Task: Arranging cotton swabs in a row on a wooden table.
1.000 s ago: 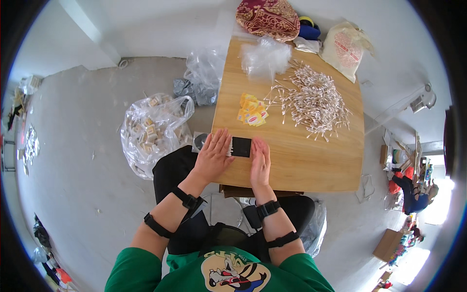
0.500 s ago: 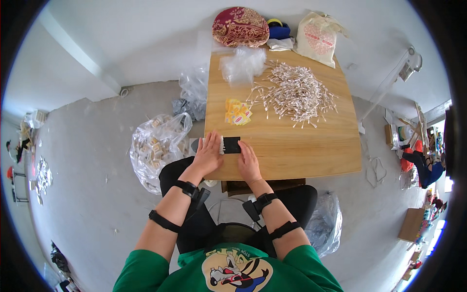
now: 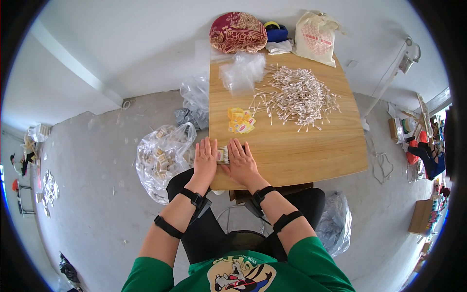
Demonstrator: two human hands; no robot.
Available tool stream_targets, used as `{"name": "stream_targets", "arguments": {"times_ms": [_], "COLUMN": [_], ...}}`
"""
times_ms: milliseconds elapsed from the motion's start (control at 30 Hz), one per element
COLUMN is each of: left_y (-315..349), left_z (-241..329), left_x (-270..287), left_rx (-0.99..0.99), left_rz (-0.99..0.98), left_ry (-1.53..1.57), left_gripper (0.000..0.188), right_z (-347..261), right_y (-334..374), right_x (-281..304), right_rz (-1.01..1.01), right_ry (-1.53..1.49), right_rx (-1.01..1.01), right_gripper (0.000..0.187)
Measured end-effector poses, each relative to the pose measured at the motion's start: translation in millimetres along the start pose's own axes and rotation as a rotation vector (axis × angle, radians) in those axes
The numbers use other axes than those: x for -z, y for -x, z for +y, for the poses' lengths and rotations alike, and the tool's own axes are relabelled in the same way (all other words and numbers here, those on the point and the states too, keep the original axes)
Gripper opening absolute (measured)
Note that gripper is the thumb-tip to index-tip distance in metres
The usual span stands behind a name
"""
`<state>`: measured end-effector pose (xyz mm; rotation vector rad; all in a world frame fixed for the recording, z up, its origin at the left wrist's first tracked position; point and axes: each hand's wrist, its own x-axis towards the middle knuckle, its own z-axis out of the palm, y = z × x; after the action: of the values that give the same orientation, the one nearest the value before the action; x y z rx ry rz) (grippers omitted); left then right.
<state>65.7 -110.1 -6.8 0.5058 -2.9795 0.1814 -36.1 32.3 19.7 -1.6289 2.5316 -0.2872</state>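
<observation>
At the table's near left edge, a small bundle of cotton swabs [image 3: 222,155] with a yellowish label lies between my two hands. My left hand [image 3: 206,158] is flat with fingers stretched out, along the bundle's left side. My right hand [image 3: 242,163] lies palm down on the right, its fingers straight and slightly spread, its thumb near the bundle's lower edge. It covers most of a black pad [image 3: 243,147], of which only a dark bit shows. Beyond them lie several yellow-and-white printed cards [image 3: 241,120] and a big heap of loose cotton swabs [image 3: 304,96].
Clear plastic bags [image 3: 242,72] lie at the table's far left, near a red patterned cushion [image 3: 238,32] and a cream drawstring bag [image 3: 316,39]. On the floor to the left stands a plastic sack of small packs [image 3: 163,158]. Another plastic bag [image 3: 335,224] is at the right.
My right hand has moved left over the black pad and lies flatter. The labelled side of the bundle now shows between my hands. The view has shifted slightly.
</observation>
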Motion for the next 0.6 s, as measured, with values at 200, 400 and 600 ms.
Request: {"name": "stream_targets", "arguments": {"times_ms": [200, 400, 600], "left_y": [-5, -5, -1], "left_z": [-2, -8, -20], "left_x": [6, 3, 13], "left_rx": [-0.026, -0.097, -0.056], "left_rz": [-0.135, -0.04, -0.09], "left_ry": [0.059, 0.018, 0.13], "left_gripper": [0.054, 0.058, 0.062], "right_z": [-2, -16, -17], "right_y": [-3, -13, -13], "right_x": [1, 4, -2], "right_rz": [-0.053, -0.07, -0.012], "right_ry": [0.034, 0.011, -0.063], "right_rx": [0.014, 0.062, 0.106], "right_gripper": [0.079, 0.081, 0.081]}}
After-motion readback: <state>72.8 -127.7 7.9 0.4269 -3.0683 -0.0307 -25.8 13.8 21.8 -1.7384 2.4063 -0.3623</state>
